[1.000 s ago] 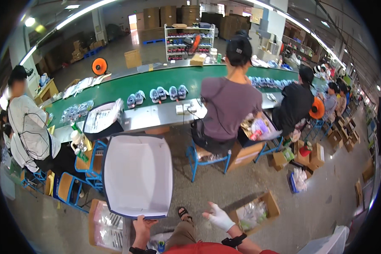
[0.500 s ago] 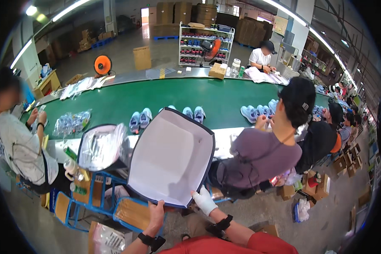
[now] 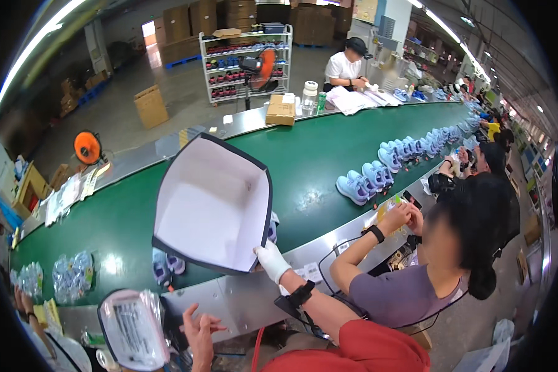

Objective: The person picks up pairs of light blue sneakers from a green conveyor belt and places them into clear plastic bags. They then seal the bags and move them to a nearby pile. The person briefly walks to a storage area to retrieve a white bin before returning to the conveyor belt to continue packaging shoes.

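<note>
My right hand (image 3: 271, 261), in a white glove, grips the near right corner of a white-lined open bin (image 3: 208, 204) with a dark rim. The bin is raised and tilted over the near side of the green conveyor belt (image 3: 310, 155), its inside bare. Below it, my left hand (image 3: 199, 332) is off the bin, fingers apart and holding nothing. Behind the bin, partly hidden, are pale blue and purple sneakers (image 3: 162, 268). Near my left hand stands a similar bin (image 3: 110, 325) with clear plastic packets in it.
A co-worker in a purple shirt (image 3: 397, 294) sits close on my right. Rows of light blue sneakers (image 3: 359, 186) line the belt there. Plastic-wrapped bundles (image 3: 73, 276) lie at left. Across the belt are a cardboard box (image 3: 281, 110), a bottle (image 3: 309, 97) and an orange fan (image 3: 87, 147).
My left hand has let go of the bin. My right hand has carried it forward over the belt. The view has turned to the right and closer to the belt.
</note>
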Motion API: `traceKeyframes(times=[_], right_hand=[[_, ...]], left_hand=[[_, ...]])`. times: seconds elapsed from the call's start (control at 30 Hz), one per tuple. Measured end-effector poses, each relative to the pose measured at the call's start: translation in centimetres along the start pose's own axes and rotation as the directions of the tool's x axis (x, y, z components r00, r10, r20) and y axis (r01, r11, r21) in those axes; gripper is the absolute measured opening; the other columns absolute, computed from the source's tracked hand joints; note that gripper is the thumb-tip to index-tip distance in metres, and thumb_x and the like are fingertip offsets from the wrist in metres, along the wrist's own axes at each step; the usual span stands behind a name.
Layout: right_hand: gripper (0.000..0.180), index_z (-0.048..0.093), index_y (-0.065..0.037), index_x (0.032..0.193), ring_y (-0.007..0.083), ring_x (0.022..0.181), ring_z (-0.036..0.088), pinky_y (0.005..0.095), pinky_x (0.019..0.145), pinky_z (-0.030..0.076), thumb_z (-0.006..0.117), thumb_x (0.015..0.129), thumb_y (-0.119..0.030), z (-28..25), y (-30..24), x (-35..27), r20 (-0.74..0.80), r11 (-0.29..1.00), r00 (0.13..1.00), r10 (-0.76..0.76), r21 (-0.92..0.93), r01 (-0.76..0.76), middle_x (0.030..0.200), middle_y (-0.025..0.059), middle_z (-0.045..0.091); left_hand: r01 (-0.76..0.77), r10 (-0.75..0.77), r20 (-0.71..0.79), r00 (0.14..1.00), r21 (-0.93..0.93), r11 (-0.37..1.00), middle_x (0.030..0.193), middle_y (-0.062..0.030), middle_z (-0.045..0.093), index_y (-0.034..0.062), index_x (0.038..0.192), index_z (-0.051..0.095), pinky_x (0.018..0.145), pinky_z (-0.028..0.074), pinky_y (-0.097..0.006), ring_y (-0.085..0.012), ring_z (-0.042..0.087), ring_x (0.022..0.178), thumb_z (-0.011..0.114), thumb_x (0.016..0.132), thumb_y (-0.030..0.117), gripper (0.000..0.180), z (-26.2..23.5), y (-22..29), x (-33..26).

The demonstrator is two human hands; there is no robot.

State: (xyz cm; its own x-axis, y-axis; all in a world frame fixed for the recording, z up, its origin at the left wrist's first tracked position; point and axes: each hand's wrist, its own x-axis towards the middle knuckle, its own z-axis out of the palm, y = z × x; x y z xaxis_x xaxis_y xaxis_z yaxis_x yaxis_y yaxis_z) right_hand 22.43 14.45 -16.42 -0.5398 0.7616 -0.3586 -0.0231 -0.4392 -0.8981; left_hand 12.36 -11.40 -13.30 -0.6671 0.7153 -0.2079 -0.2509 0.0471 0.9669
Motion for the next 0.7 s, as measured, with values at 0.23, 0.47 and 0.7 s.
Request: traceKeyframes(times=[0.23, 0.47, 0.7], right_hand=[[0.03, 0.049, 0.001, 0.111, 0.0354, 0.089, 0.061, 0.0499, 0.067, 0.057, 0.043, 0.083, -0.008, -7.4, -5.6, 11.2, -0.299, 0.964, 0.954, 0.013, 0.258, 0.068, 0.098, 0.0187, 0.058], [0.028, 0.05, 0.004, 0.108, 0.0331, 0.088, 0.061, 0.0483, 0.069, 0.056, 0.041, 0.087, -0.012, -16.4, -7.7, 20.5, -0.538, 0.941, 0.842, -0.028, 0.269, 0.203, 0.099, 0.019, 0.059], [0.029, 0.047, 0.0, 0.113, 0.0334, 0.09, 0.061, 0.0487, 0.063, 0.055, 0.039, 0.089, -0.015, -27.5, -13.6, 28.7, -0.674, 0.942, 0.735, -0.074, 0.196, 0.274, 0.103, 0.0179, 0.058]], left_hand=[[-0.07, 0.198, -0.301, 0.933, 0.388, 0.919, 0.099, -0.0164, 0.059, -0.0059, 0.123, 0.042, 0.07, 0.052, -0.029, -0.0214, 0.06, 0.084, 0.047, 0.091, 0.01, 0.036, -8.8, 5.4, 3.7], [0.236, 0.293, -0.549, 0.783, 0.697, 0.677, 0.106, -0.0202, 0.059, -0.0089, 0.117, 0.048, 0.079, 0.049, -0.037, -0.0274, 0.059, 0.092, 0.048, 0.092, 0.008, 0.031, -15.6, 8.6, 7.8], [0.574, 0.159, -0.762, 0.628, 0.591, 0.567, 0.097, -0.0232, 0.058, -0.0086, 0.112, 0.049, 0.081, 0.047, -0.039, -0.0277, 0.057, 0.089, 0.06, 0.086, 0.017, 0.038, -22.2, 2.0, 9.4]])
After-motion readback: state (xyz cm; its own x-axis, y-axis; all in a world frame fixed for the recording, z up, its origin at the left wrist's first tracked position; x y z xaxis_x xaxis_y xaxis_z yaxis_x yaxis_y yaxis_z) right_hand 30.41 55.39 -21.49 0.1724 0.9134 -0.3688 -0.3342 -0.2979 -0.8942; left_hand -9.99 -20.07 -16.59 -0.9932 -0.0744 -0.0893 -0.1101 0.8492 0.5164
